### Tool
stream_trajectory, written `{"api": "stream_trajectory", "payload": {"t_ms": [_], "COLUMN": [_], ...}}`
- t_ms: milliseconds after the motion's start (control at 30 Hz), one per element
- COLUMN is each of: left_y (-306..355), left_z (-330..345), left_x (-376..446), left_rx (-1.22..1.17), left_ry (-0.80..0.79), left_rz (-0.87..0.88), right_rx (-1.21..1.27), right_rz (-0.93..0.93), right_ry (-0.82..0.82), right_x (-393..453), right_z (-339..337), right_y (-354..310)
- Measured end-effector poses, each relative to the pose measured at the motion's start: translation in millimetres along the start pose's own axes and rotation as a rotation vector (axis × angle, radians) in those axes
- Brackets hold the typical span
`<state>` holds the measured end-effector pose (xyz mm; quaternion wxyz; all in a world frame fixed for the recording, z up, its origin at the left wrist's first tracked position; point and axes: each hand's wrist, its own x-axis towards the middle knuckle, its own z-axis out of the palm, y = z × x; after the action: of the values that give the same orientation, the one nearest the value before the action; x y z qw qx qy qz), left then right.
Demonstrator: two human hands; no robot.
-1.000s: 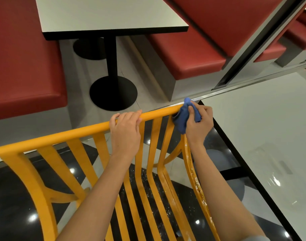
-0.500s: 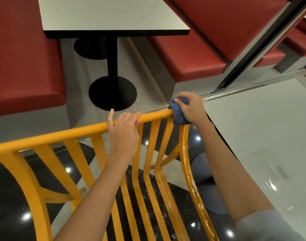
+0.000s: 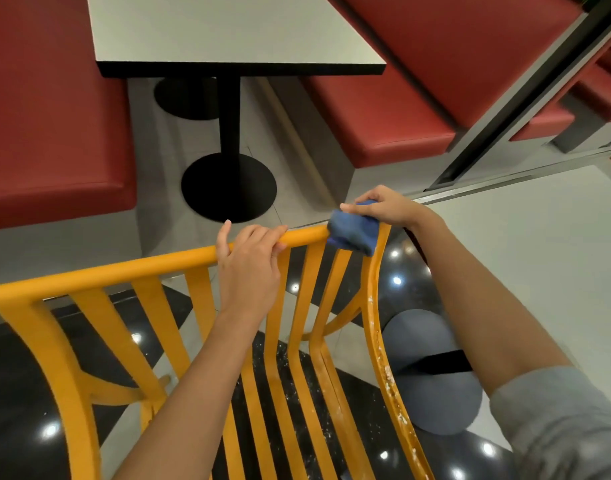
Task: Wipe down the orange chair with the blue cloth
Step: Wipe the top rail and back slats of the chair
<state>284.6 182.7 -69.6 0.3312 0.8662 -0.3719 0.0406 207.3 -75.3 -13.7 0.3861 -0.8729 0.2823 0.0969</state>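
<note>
The orange chair (image 3: 99, 275) stands right below me, its slatted back facing up with a rounded top rail running from lower left to upper right. My left hand (image 3: 250, 268) grips the top rail near its middle. My right hand (image 3: 383, 206) presses the bunched blue cloth (image 3: 352, 232) over the rail's right corner, where the rail meets the right side post. White specks and scuffs show along that post and on the seat slats below.
A white table (image 3: 228, 32) on a black pedestal base (image 3: 228, 187) stands ahead between two red bench seats (image 3: 47, 133). A second white table (image 3: 539, 254) lies close on my right. The floor under the chair is glossy black and white.
My right hand turned from gripping the cloth on the near side of the corner to lying over the top of it. My left hand stayed on the rail.
</note>
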Motion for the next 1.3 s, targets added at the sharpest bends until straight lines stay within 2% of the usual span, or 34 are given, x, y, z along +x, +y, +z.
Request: {"api": "stream_trajectory", "payload": {"t_ms": [100, 167, 233, 300, 433, 500, 567, 633, 800, 867, 967, 1033, 1100, 1233, 1300], "left_y": [3, 3, 2, 1, 2, 2, 2, 1, 2, 2, 1, 1, 1, 1, 1], "left_z": [-2, -2, -2, -2, -3, -3, -3, -2, -1, 0, 1, 1, 1, 1, 0], "left_x": [1, 1, 2, 1, 2, 1, 1, 1, 1, 1, 1, 1, 1, 2, 1], "left_rx": [0.003, 0.017, 0.026, 0.029, 0.009, -0.002, -0.005, -0.004, -0.005, -0.005, -0.001, -0.003, -0.007, 0.001, 0.000], "left_ry": [-0.010, -0.009, -0.008, -0.011, -0.013, -0.017, -0.016, -0.009, 0.003, 0.008, 0.012, 0.015, 0.015, 0.006, 0.003], "left_rz": [-0.020, -0.016, -0.011, -0.007, -0.015, -0.024, -0.027, -0.026, -0.024, -0.022, -0.019, -0.014, -0.014, -0.011, -0.010], "right_rx": [-0.217, -0.299, -0.229, -0.154, -0.034, 0.162, 0.406, 0.545, 0.869, 0.924, 0.789, 0.667, 0.540, 0.416, 0.325], "right_rz": [0.072, 0.019, -0.095, -0.239, -0.468, -0.410, -0.249, -0.121, 0.007, 0.039, 0.091, 0.081, 0.031, -0.099, -0.145], "right_ry": [-0.001, -0.035, -0.010, 0.152, 0.608, 0.778, 0.914, 1.037, 1.361, 1.456, 1.586, 1.621, 1.575, 1.236, 1.127], "right_x": [6, 5, -4, -18, -33, -36, -37, -40, -65, -79, -93, -92, -84, -61, -54], "right_z": [2, 14, 24, 31, 54, 66, 75, 81, 79, 74, 66, 63, 66, 91, 105], "right_y": [-8, -24, -24, -9, 23, 30, 37, 38, 46, 56, 56, 49, 40, 21, 19]}}
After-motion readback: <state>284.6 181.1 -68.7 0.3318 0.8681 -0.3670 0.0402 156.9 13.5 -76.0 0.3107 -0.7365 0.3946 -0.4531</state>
